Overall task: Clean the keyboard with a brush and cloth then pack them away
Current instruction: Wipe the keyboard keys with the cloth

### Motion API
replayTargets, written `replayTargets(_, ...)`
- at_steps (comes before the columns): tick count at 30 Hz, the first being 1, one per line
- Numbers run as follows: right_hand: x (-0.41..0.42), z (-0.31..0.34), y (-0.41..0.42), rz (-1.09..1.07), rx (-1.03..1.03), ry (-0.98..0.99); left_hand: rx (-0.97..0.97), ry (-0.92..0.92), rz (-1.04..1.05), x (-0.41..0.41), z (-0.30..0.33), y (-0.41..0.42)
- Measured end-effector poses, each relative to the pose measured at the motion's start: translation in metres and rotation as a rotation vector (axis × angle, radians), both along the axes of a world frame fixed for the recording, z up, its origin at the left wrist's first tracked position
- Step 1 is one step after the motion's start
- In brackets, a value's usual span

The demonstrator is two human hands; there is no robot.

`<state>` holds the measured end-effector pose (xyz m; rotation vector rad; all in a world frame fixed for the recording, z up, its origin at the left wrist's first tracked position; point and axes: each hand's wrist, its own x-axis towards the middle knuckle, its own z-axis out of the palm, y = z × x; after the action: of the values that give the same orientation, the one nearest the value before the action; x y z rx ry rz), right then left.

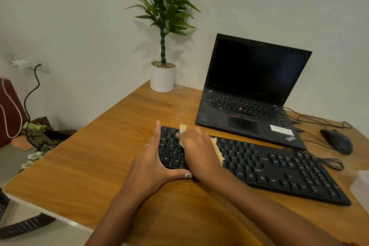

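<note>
The long black plastic keyboard (pixel 259 166) lies across the front half of the brown wooden tabletop (pixel 99 156), slanting from the middle toward the right edge. The left hand (pixel 153 162) holds the keyboard's left end, with the fingers straight along that end and the thumb hooked under the front edge. The right hand (pixel 199 152) lies flat on the left keys and presses a small tan cloth (pixel 216 151) down on them. The cloth peeks out past the fingertips and along the right side of the hand. I cannot tell if the fingers curl round the cloth or just push on it, because the hand looks blurry.

No brush can be seen. This looks like the wiping part, with most of the keys to the right not yet reached.

Things could go wrong from here. A hard push might slide the keyboard toward the open black laptop (pixel 253 94) just behind it if the left hand lets go. The cloth could catch on a key edge and pull it up. The thin black cable (pixel 327 163) near the right edge could get tugged, and then the black mouse (pixel 337 141) beside it might get bumped. A white pot with a green plant (pixel 163 78) stands at the back corner.
</note>
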<state>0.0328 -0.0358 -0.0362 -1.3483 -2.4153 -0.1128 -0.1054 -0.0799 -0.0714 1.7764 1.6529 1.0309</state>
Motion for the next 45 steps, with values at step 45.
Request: replayTargets(45, 0.000, 0.004, 0.017, 0.176, -0.173, 0.160, -0.055, 0.048, 0.138, 0.006, 0.018, -0.009)
